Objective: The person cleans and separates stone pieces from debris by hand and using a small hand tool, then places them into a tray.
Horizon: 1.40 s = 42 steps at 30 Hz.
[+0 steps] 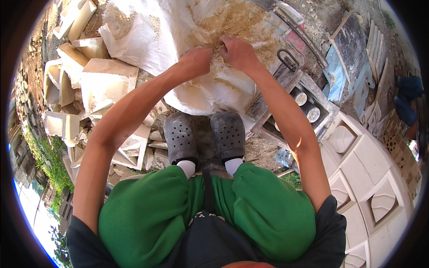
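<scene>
My left hand (pixel 196 61) and my right hand (pixel 237 52) are close together above a white plastic sheet (pixel 192 96), a small gap between them. Both have their fingers curled in. The fingertips face away, so whatever they pinch is hidden or too small to name. Tan sandy powder (pixel 232 18) is spread over the sheet, thickest beyond my hands. The sheet's near edge reaches almost to the toes of my grey clogs (pixel 180 136).
Broken cream-coloured cast pieces (pixel 107 80) are heaped on the left. To the right sit a dusty frame (pixel 330 109) with cylinders (pixel 311 111) inside, a dark metal loop (pixel 287 60) and patterned cream blocks (pixel 357 156). A person in blue (pixel 409 94) is at the far right.
</scene>
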Available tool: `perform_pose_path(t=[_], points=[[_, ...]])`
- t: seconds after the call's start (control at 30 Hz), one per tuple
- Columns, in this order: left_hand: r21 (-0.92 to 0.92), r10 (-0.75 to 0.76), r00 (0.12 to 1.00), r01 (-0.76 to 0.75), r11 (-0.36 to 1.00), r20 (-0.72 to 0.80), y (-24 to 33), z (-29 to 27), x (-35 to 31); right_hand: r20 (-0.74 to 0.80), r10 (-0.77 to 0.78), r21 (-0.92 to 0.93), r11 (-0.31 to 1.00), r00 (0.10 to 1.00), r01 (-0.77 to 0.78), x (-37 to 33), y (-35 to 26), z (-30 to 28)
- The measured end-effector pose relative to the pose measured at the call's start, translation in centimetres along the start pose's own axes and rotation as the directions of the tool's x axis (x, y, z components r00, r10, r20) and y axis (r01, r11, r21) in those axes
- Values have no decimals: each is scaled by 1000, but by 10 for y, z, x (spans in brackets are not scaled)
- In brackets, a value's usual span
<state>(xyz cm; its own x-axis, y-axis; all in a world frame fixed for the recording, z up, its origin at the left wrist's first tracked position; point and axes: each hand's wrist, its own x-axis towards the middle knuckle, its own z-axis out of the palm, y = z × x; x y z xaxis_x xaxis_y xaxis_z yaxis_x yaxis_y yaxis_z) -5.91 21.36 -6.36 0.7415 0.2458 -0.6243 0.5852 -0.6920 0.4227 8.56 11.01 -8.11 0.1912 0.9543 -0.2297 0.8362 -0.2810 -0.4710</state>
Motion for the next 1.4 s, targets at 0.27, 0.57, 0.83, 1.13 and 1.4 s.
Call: perform_pose_path(t=[0.27,0.57,0.83,1.13,1.4], points=[[-477,-54,889,-192,858,-455,-2,-17,24,-651,341,438,898,678,-31,19,11,-53],[-667,-268,808,-195,719,-525,0,-32,30,-100,-19,60,998,995,25,-16,-13,11],[-288,-48,953,-42,957,-300,-21,1,21,-27,-104,-59,993,994,102,-11,-13,22],[-74,42,986,-55,996,-161,-6,2,9,-30,-113,-77,991,993,110,-14,-14,20],[-155,83,977,-115,981,-196,-9,9,3,127,242,330,904,962,-271,1,-6,-41]])
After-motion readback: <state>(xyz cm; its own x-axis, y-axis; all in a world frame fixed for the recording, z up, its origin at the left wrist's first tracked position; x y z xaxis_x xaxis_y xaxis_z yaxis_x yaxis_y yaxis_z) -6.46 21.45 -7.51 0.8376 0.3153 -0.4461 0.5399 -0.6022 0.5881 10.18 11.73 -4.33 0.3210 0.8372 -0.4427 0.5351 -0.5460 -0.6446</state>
